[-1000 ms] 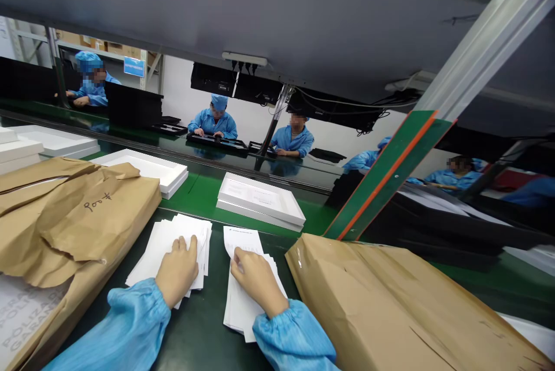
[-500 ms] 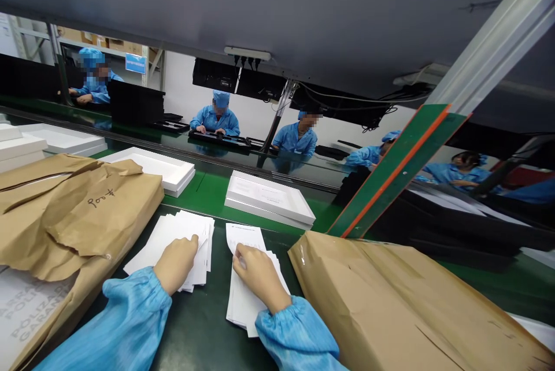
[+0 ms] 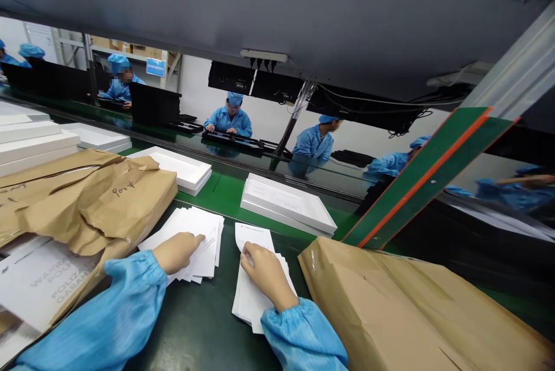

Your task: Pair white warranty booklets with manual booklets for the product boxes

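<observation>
Unwrapped so far, the left paper stack (image 3: pixel 210 233) and right paper stack (image 3: pixel 248 301) lie loose on the dark table (image 3: pixel 191 330); more printed sheets (image 3: pixel 43 278) remain in the torn parcel (image 3: pixel 130 212), and the taped parcel (image 3: pixel 390 301) looks unopened. Your left hand (image 3: pixel 178 252) points one finger over its stack; your right hand (image 3: pixel 266 273) curls at the other. I cannot tell if either pinches paper. Beyond, white boxes (image 3: pixel 286 202) line a green strip (image 3: pixel 220 190), with co-workers (image 3: pixel 229 121) across.

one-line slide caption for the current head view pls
Left hand over one stack of white papers, right hand over another stack, between two brown paper packages.
</observation>
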{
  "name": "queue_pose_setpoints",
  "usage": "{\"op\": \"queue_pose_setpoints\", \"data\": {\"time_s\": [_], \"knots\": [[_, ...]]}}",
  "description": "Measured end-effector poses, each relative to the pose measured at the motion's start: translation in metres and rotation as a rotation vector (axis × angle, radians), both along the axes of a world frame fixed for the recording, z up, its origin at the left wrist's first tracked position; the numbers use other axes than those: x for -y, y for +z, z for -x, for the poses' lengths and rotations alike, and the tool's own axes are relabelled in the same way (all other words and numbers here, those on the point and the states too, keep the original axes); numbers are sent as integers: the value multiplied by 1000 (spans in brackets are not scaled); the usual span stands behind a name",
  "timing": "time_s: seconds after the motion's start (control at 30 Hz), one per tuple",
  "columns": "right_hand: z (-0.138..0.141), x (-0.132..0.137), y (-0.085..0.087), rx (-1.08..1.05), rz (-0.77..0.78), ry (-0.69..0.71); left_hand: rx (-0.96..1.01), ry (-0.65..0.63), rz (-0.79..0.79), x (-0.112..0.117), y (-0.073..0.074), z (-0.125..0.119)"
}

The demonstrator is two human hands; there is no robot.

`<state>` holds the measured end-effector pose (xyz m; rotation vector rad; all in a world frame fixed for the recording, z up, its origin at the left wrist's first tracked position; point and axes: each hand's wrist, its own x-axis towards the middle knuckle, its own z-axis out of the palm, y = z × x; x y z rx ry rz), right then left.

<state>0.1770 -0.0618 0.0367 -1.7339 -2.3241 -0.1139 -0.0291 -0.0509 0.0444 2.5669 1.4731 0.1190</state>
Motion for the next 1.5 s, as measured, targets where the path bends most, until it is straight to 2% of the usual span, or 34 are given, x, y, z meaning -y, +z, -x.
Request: {"op": "queue_pose_setpoints", "data": {"time_s": [0.1, 0.27, 0.37, 0.43, 0.5, 0.53, 0.57, 0.63, 0.7, 0.77, 0.83, 0.93, 1.0, 1.1, 1.2, 1.27, 1.33, 1.43, 1.5], "knots": [[-1, -1, 0, -14, 10, 13, -27, 14, -23, 3, -1, -7], [-5, -3, 3, -29, 14, 13, -77, 266, -162, 5, -4, -20], [-6, -3, 4, -20, 4, -5, -24, 402, -256, -1, 11, -4], [-6, -4, 2, -17, -7, -11, 70, 583, -385, -6, 27, 13], [-4, -5, -3, -21, -38, -8, 232, 744, -473, -11, 39, 27], [-4, -6, -6, -28, -64, -11, 348, 768, -493, -13, 42, 31], [-4, -7, -9, -44, -97, -21, 482, 747, -493, -16, 42, 33], [-5, -9, -15, -114, -188, -65, 758, 604, -426, -23, 32, 29], [-8, -11, -18, -239, -307, -121, 974, 457, -250, -29, 11, 17], [-12, -12, -18, -374, -446, -136, 1167, 410, -34, -33, -12, 3], [-12, -12, -17, -445, -571, -54, 1404, 371, 198, -36, -31, -9], [1, -8, -20, -355, -639, 223, 1618, 229, 425, -36, -44, -18], [16, -4, -24, -232, -611, 383, 1644, 105, 522, -35, -44, -19], [35, 6, -28, -102, -490, 457, 1607, -19, 592, -35, -42, -17], [43, 13, -26, -79, -326, 445, 1574, -41, 534, -35, -42, -16], [41, 13, -24, -137, -238, 455, 1562, -14, 476, -36, -43, -16], [36, 8, -25, -266, -203, 407, 1551, 28, 428, -36, -43, -17], [26, -3, -31, -574, -231, 179, 1529, 74, 388, -35, -44, -20], [20, -11, -36, -830, -183, 46, 1519, 113, 353, -34, -44, -20]]}}
